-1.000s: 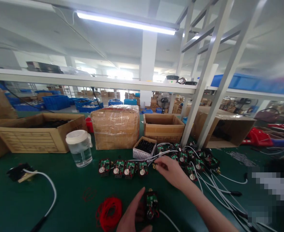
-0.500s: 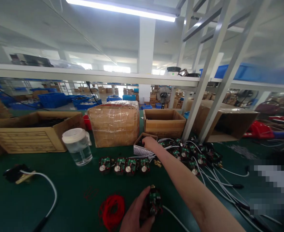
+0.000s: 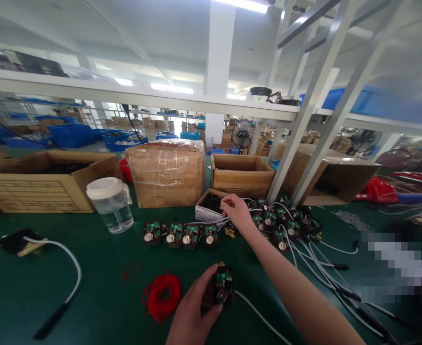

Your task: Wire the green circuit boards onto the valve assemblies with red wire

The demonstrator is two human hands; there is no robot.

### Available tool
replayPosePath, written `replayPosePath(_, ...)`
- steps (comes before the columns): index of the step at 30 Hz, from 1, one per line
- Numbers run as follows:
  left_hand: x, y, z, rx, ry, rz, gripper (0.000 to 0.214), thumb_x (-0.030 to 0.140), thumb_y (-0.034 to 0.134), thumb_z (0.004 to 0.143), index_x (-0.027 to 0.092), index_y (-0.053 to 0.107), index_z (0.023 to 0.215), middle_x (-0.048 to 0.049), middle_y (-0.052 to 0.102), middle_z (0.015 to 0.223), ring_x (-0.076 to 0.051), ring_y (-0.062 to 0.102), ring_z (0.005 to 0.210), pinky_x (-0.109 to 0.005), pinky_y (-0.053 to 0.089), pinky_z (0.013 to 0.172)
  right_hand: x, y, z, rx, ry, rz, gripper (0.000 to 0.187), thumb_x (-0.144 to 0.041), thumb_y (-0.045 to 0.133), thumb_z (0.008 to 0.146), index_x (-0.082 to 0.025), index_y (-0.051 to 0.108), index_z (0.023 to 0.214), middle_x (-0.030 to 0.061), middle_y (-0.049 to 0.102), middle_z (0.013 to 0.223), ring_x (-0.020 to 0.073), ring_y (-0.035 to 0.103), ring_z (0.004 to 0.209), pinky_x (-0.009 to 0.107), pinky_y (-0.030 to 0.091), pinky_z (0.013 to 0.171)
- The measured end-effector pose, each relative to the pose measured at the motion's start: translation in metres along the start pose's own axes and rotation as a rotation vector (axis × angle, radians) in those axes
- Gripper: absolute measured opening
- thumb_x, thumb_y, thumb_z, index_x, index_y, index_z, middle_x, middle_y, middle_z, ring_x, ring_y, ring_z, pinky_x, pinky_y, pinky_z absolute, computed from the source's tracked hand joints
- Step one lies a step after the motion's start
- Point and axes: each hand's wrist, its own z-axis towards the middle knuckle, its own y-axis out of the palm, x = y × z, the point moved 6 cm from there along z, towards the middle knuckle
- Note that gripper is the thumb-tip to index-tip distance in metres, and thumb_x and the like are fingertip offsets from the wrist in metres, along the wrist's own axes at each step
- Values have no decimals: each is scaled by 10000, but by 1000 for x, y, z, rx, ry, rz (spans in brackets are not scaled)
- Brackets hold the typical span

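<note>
My left hand (image 3: pixel 194 306) grips a small dark housing with a green circuit board (image 3: pixel 224 283) between thumb and fingers, its board facing up. A white cable (image 3: pixel 256 309) runs from it towards the front edge. At the right rim of a small carton (image 3: pixel 204 214) full of small black parts (image 3: pixel 211 202) is my right hand (image 3: pixel 236 211). Its thumb and fingertips are pinched together, and whatever is between them is too small to make out. Several similar board units (image 3: pixel 190 235) stand in a row on the green table (image 3: pixel 103 273), left of my right forearm.
A bundle of red wire (image 3: pixel 161 296) lies left of my left hand. Behind the row stand a water jug (image 3: pixel 110 206), a wrapped carton (image 3: pixel 165 175) and an open carton (image 3: pixel 242 178). More wired units (image 3: pixel 270 218) and white cables crowd the right, near metal posts (image 3: pixel 307 120).
My right hand has come up out of the small carton to its right rim, fingers pinched. My left hand still holds the circuit board unit. The view has tilted down slightly.
</note>
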Motion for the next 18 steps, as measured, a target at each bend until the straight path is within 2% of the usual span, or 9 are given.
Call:
replayPosePath(3,4,-1,-1,-16,4,16,721,155,602,778,347,472,1460,-28,705,1206,-198,689,938,-324,562,873,-1,-13,-71,-18,1,173,233,-364,587,913,-186,597,1063,-1,691,819,157,682,698,274,532,646)
replayPosePath(4,5,-1,-1,-18,10,19,716,158,607,782,351,473,1458,-25,710,1192,-199,690,938,-326,562,874,0,-16,-96,-23,9,240,234,-374,614,897,-192,606,1043,2,695,826,155,683,696,268,529,634)
replayPosePath(6,5,-1,-1,-8,28,14,707,161,610,790,361,475,1454,-20,713,1186,-200,692,947,-328,563,880,6,-16,-141,-53,82,547,219,-365,733,826,-199,654,946,17,712,863,154,684,700,269,534,648)
replayPosePath(8,4,-1,-1,1,52,-3,691,172,607,806,373,470,1453,-19,703,1224,-198,693,976,-329,563,898,10,-15,-175,-69,137,693,236,-357,805,779,-209,693,926,30,725,899,169,698,739,277,546,673)
replayPosePath(12,0,1,0,-5,69,-28,690,177,612,812,379,461,1454,-16,694,1269,-194,697,1011,-330,563,924,11,-12,-207,-93,144,753,235,-382,829,777,-235,748,942,55,751,932,194,723,776,280,556,672)
replayPosePath(18,4,-1,-2,5,39,-34,687,175,610,802,344,474,1453,-27,727,1199,-190,711,958,-329,575,898,11,-10,-218,-83,88,808,201,-378,821,789,-268,761,946,42,742,916,201,730,759,316,584,701)
